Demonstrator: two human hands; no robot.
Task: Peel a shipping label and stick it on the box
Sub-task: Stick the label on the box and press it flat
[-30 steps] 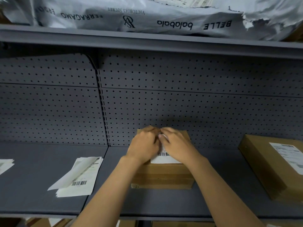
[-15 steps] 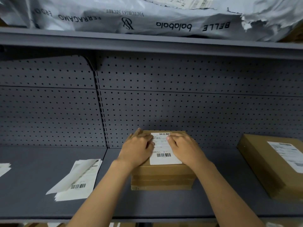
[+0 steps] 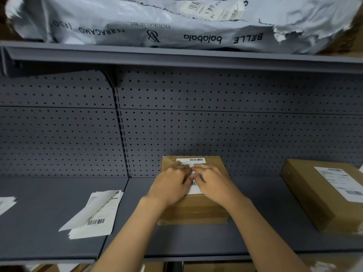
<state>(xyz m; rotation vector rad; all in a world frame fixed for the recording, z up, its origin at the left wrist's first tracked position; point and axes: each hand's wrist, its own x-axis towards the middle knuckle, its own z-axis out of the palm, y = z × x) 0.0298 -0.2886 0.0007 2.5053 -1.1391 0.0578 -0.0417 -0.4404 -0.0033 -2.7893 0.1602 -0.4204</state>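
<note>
A brown cardboard box [image 3: 193,210] sits on the grey shelf in front of me. A white shipping label [image 3: 191,160] with barcodes lies flat on its top. My left hand [image 3: 170,184] and my right hand [image 3: 213,182] rest palm-down on the label, fingers flat and close together, fingertips nearly touching over its middle. The hands hide most of the label; only its far strip and a small near part show. Neither hand grips anything.
A pile of labels and peeled backing sheets [image 3: 96,213] lies to the left on the shelf [image 3: 49,222]. A second box [image 3: 322,195] with a label stands at the right. Grey mailer bags [image 3: 176,22] fill the upper shelf. Pegboard backs the shelf.
Both hands slid back together over the middle of the label, after being spread apart to its sides half a second ago. The box stayed in place.
</note>
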